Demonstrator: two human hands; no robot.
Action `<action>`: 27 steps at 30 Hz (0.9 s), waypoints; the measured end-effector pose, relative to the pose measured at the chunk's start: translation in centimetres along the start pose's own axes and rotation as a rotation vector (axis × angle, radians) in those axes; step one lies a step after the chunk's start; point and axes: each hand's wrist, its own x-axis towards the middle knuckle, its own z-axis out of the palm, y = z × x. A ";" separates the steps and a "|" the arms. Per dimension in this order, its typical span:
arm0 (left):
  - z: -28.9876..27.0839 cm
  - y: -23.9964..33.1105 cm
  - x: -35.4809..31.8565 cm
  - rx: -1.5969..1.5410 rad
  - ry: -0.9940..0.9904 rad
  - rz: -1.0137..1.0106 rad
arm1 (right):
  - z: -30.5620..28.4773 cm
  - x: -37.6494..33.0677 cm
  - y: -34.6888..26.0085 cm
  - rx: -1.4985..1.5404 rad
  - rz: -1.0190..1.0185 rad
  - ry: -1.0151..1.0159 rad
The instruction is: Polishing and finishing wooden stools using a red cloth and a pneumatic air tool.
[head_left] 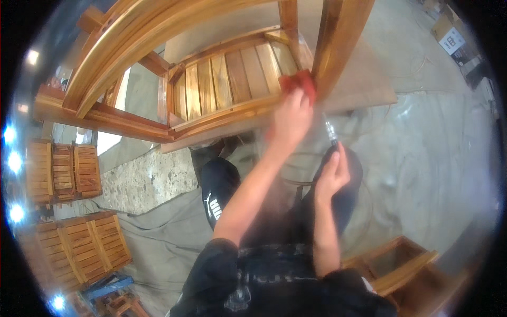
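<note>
A varnished wooden chair frame (132, 127) with a slatted seat panel (232, 79) lies in front of me. My left hand (292, 121), a little blurred, is closed on a red cloth (300, 84), which it presses against the frame where a thick upright piece (338, 47) meets the seat edge. Lower and to the right, over my knee, my right hand (334, 171) grips a slim tool (331, 133) with a silver tip pointing away from me. Its exact kind is not plain, as my fingers cover the rear part. The tool is apart from the wood.
Brown cardboard (369, 90) lies beneath the chair frame. Slatted wooden pieces (84, 245) stand at the left, with a blue item (108, 285) near them. Another wooden frame (401, 264) is close by at lower right. Cardboard boxes (451, 34) sit at far right.
</note>
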 end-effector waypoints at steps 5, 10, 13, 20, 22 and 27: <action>1.3 -0.4 0.7 0.123 -0.097 0.080 | 0.3 0.6 -0.3 0.072 0.107 -0.001; 1.4 -1.1 0.4 0.212 -0.029 0.087 | 0.9 0.9 0.4 0.080 0.106 -0.016; 0.2 -2.8 -0.6 0.413 -0.118 0.113 | 1.0 1.4 0.6 0.121 0.123 -0.007; -4.9 -6.9 -3.3 0.463 -0.141 -0.029 | 0.0 1.2 0.4 0.187 0.230 0.023; -5.0 -6.1 -2.4 0.457 -0.139 -0.009 | -0.2 1.0 0.2 0.198 0.207 0.020; 2.2 -0.9 0.5 0.165 -0.217 0.058 | 0.2 1.7 0.2 0.210 0.276 0.015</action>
